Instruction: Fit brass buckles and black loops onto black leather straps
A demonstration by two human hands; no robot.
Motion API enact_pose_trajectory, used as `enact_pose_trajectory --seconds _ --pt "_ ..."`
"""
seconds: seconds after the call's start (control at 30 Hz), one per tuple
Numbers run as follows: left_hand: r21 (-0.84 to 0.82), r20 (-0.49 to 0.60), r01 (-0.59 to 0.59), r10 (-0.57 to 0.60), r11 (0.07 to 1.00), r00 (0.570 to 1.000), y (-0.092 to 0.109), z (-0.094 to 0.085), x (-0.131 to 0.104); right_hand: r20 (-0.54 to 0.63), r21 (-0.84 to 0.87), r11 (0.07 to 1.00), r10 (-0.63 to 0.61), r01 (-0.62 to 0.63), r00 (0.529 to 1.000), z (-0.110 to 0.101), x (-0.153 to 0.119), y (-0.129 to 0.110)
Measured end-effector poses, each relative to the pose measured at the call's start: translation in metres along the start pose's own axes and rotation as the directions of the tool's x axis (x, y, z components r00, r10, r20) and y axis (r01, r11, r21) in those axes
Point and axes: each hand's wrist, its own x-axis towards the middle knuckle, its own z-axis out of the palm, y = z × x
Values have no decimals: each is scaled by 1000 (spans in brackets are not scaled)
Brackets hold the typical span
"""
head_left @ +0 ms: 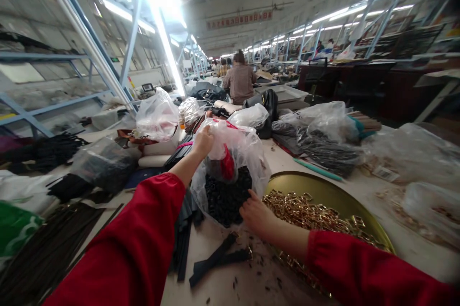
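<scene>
- On the desk (194, 296), a crinkly bag (259, 164) of black pieces (228, 198) is clamped by the left hand (204, 142).
- Right hand (256, 215) at its rim: grip cannot be told.
- The round tray (307, 181) of shiny buckles (316, 212) is part-hidden by the right sleeve (345, 258).
- Flat straps (232, 257) are crossed nearby.

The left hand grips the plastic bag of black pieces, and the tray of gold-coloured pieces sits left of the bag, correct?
Not quite: the head view shows the tray right of the plastic bag. The left hand does grip the bag.
</scene>
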Motion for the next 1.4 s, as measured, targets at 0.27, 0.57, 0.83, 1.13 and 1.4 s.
enact_pose_trajectory --seconds 0.27,0.57,0.83,1.13,1.4 --pt "383 175 -311 262 870 949 42 -33 -8 -50 95 994 63 -58 997 -21 1 23" --pt "559 363 -589 467 584 807 97 -50 -31 -70 270 931 274 -246 959 -34 6 12" --pt "643 480 -716 586 272 653 113 -57 -52 -21 430 848 353 -311 935 -22 12 17" --pt "566 156 -549 574 614 803 94 -90 -72 -48 624 721 420 -301 906 -26 7 18" --pt "-116 -315 -116 75 986 946 36 -142 -111 31 843 458 480 -281 877 -33 0 9"
